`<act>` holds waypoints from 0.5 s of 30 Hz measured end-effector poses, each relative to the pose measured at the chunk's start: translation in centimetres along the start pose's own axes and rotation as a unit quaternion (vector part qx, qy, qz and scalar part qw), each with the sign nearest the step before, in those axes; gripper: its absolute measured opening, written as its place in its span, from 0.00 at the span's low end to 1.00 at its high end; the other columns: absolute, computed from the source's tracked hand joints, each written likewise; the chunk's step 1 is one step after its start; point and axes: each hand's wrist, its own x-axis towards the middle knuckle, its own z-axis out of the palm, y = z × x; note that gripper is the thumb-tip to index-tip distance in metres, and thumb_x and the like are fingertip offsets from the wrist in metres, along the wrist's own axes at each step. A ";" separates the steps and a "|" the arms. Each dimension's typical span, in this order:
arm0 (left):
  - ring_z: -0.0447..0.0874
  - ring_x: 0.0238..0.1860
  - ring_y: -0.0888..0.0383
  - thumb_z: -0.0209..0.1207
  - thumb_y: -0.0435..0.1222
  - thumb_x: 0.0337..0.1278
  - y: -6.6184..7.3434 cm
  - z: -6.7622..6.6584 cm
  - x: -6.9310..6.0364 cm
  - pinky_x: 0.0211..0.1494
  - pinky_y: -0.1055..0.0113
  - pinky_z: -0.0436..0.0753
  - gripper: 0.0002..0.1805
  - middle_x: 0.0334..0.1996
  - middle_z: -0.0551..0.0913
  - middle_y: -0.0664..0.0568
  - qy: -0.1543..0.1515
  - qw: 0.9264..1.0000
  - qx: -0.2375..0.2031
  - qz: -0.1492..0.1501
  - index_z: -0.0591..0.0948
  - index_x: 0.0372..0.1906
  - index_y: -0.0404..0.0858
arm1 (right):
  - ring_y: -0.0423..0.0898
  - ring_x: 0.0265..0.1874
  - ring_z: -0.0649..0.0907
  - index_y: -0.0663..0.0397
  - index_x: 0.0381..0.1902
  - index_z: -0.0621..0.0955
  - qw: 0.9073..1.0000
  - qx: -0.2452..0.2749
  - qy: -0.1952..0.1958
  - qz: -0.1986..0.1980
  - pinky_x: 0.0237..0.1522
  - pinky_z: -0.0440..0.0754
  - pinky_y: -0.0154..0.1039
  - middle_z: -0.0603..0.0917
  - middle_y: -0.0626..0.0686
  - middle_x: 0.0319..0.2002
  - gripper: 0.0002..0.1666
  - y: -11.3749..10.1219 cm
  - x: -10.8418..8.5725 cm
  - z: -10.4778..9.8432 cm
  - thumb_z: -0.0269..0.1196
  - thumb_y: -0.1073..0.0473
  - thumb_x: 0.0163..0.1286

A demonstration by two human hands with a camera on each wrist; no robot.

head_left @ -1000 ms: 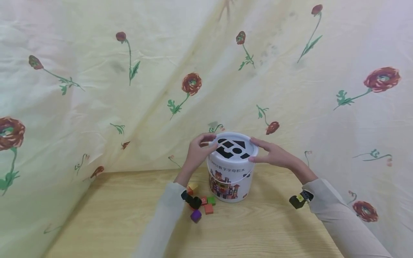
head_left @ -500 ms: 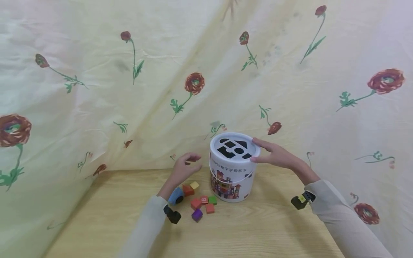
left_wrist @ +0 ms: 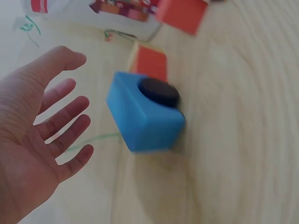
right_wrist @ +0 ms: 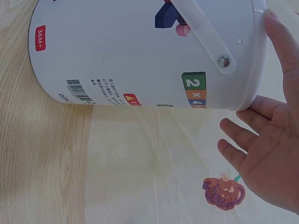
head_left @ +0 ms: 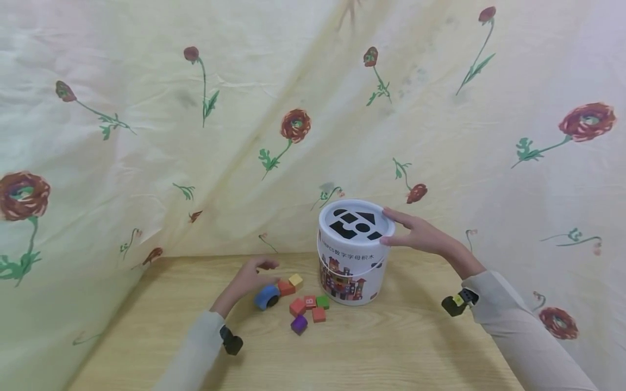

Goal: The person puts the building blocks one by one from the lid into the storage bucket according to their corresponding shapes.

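Beside a blue toy piece with a dark round part (head_left: pixel 265 297), my left hand (head_left: pixel 249 279) hovers with relaxed, parted fingers. The left wrist view shows a gap between this hand (left_wrist: pixel 39 128) and the blue piece (left_wrist: pixel 140 114). A white lidded bucket (head_left: pixel 349 266) stands upright on the table. The thumb and fingertips of my right hand (head_left: pixel 423 234) rest on its lid's rim. In the right wrist view, that hand's (right_wrist: pixel 275 140) thumb and upper fingers touch the bucket's (right_wrist: pixel 131 56) rim, fairly straight; its lower fingers hang free.
Right of the blue piece lie an orange-red block (head_left: pixel 286 288) and a yellow block (head_left: pixel 295 281). Several red blocks, a green block (head_left: pixel 322 302) and a purple block (head_left: pixel 299 325) lie nearer the front. Floral cloth (head_left: pixel 235 163) hangs behind the wooden table (head_left: pixel 371 347).
My left hand has let go of the bucket's lid and moved left and down beside the blue piece, uncovering blocks. My right hand has stayed at the lid's rim.
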 end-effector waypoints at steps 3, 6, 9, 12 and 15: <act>0.80 0.57 0.39 0.71 0.35 0.56 -1.0 -0.3 -0.8 0.62 0.38 0.76 0.23 0.54 0.84 0.35 -0.011 1.000 0.009 0.000 0.82 0.56 0.32 | 0.69 0.79 0.54 0.52 0.82 0.55 1.000 -0.002 0.001 0.000 0.72 0.56 0.73 0.56 0.63 0.80 0.56 0.0 0.0 0.0 0.68 0.39 0.67; 0.80 0.57 0.40 0.72 0.36 0.54 -1.8 -0.6 -1.6 0.62 0.41 0.78 0.24 0.53 0.85 0.38 -0.021 1.000 0.021 -0.007 0.82 0.56 0.32 | 0.69 0.79 0.54 0.52 0.82 0.55 1.000 -0.003 0.000 -0.001 0.72 0.56 0.72 0.56 0.63 0.80 0.56 0.0 0.1 0.1 0.68 0.39 0.67; 0.80 0.57 0.42 0.74 0.37 0.52 -2.4 -0.9 -2.4 0.61 0.44 0.79 0.26 0.53 0.85 0.41 -0.027 0.999 0.032 -0.014 0.82 0.56 0.34 | 0.69 0.79 0.54 0.52 0.82 0.55 1.000 -0.003 0.001 -0.003 0.72 0.55 0.72 0.56 0.63 0.80 0.56 0.0 0.1 0.1 0.68 0.39 0.67; 0.81 0.55 0.44 0.75 0.36 0.49 -2.9 -1.0 -3.0 0.60 0.45 0.80 0.26 0.52 0.85 0.44 -0.027 0.999 0.040 -0.016 0.82 0.55 0.35 | 0.69 0.79 0.54 0.52 0.82 0.55 1.000 -0.003 0.001 -0.003 0.72 0.55 0.72 0.56 0.63 0.80 0.56 0.0 0.1 0.0 0.68 0.40 0.67; 0.81 0.53 0.48 0.76 0.37 0.46 -3.2 -1.1 -3.4 0.58 0.49 0.81 0.26 0.50 0.85 0.46 -0.025 0.998 0.048 -0.024 0.82 0.53 0.37 | 0.69 0.79 0.54 0.53 0.81 0.55 1.000 -0.006 0.003 -0.004 0.72 0.55 0.72 0.57 0.63 0.80 0.56 0.0 0.1 0.0 0.68 0.40 0.67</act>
